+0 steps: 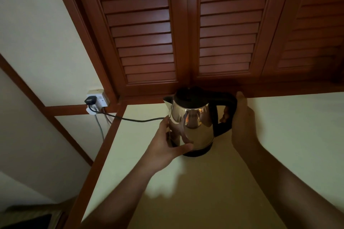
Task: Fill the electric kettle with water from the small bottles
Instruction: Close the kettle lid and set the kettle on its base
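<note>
Steel kettle (193,124): left grip (167,147) clasps its body, right grip (243,122) wraps the handle (216,117). Plugged-in cord (134,119) at 9 o'clock may snag and tip it.

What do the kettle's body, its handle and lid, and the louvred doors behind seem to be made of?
Kettle body: polished metal, probably stainless steel; it mirrors the left hand. Handle and lid: matt black, likely plastic. Louvred doors: reddish-brown wood, or a wood look, with sheen on the slats.
</note>
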The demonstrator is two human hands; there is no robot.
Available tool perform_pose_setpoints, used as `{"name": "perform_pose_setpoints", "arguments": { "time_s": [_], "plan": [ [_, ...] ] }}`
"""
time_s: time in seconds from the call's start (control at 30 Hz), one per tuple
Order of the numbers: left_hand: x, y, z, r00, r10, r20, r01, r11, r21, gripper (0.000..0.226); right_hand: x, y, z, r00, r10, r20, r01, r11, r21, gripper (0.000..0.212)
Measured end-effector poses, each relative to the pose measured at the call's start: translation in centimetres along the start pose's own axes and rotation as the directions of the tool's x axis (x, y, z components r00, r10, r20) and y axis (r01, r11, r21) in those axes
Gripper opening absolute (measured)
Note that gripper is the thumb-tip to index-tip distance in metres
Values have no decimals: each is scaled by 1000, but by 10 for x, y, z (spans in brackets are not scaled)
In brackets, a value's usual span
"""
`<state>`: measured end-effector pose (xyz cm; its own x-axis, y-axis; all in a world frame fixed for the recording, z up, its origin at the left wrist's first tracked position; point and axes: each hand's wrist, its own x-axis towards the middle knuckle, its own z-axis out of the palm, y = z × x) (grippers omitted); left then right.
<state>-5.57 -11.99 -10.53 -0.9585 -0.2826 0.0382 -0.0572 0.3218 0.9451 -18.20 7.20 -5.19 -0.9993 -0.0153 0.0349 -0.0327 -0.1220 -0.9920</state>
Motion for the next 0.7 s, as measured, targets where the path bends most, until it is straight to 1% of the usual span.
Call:
{"name": "perform_pose_setpoints", "arguments": {
  "time_s": [0.1,0.13,0.23,0.3,0.4,0.57,0.63,0.7],
  "plan": [
    [2,-6,2,1000,3,6,-3,999,40,94,-7,6,2,999,-4,-48,5,1000,21,56],
    [2,-8,2,1000,4,3,-5,998,58,92,-6,5,4,999,1,-52,0,1000,29,55],
    [-3,-7,7,998,26,-50,-21,994,111,74,2,-1,6,999,25,-30,-23,999,49,52],
    [-6,-7,13,997,38,-66,-27,989,148,69,9,-4,6,999,34,-6,-33,998,57,53],
    [-5,-10,15,996,23,-80,-9,986,169,75,15,-4,6,1000,17,11,-18,999,47,54],
    [4,-1,-1,998,-54,9,51,977,209,96,2,2,6,999,7,-38,-6,1000,24,53],
    [6,2,-3,998,-59,23,53,974,221,100,0,2,6,999,-4,-44,5,1000,10,53],
    [4,2,2,997,-73,2,71,970,231,99,3,-1,7,1000,1,-21,0,1000,29,51]
  ]
}}
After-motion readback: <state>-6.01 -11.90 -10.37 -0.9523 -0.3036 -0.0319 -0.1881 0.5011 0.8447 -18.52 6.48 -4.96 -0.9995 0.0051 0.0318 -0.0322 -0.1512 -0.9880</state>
